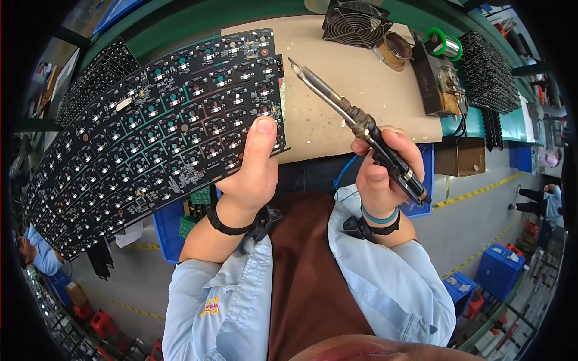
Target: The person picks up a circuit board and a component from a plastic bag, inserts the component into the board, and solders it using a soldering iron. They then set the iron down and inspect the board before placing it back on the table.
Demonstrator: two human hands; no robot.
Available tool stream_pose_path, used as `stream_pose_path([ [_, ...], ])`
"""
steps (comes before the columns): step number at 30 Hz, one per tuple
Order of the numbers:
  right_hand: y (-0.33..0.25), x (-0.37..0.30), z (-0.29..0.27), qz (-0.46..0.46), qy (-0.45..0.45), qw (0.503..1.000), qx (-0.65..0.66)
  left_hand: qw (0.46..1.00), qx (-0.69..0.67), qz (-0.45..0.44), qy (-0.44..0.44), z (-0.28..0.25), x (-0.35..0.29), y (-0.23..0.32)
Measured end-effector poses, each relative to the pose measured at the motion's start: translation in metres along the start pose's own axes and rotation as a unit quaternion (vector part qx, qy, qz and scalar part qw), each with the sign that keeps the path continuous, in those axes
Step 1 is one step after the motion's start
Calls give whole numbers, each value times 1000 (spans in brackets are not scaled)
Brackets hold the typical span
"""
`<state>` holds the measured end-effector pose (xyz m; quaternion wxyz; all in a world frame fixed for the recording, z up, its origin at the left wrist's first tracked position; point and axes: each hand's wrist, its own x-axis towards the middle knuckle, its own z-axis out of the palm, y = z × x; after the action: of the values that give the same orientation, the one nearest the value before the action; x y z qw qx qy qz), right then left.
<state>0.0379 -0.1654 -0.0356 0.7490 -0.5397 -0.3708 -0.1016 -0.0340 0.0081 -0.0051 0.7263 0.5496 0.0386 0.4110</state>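
Observation:
My left hand (pixel 256 165) grips the right end of a large black circuit board (pixel 162 129), thumb on its face and the other fingers hidden beneath. The board is tilted, with rows of small components and cut-outs, and it stretches far to the left. In my right hand (pixel 388 165) is a soldering iron (pixel 364 123), the fingers closed round its dark handle. Its tip points up and to the left, near the board's upper right edge but apart from it.
Brown paper (pixel 355 102) covers the bench. At the back stand a black fan (pixel 356 25), a round tin (pixel 393 49), a green solder spool (pixel 444 44) and a dark metal stand (pixel 435 81). Stacked boards (pixel 489 72) rise at the right. Blue bins (pixel 501 265) stand on the floor.

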Motion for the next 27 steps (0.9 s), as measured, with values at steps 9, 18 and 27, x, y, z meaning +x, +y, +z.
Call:
stream_pose_path([
  [9, 0, -6, 5, -4, -6, 1000, -2, 1000, -23, 5, -16, -10, -6, -1],
  [18, -1, -2, 9, -4, -2, 1000, -2, 996, -74, 1, 48, -3, -2, 2],
  [27, -3, -1, 12, -5, 4, 1000, 3, 997, -71, 1, 41, -4, -1, 6],
])
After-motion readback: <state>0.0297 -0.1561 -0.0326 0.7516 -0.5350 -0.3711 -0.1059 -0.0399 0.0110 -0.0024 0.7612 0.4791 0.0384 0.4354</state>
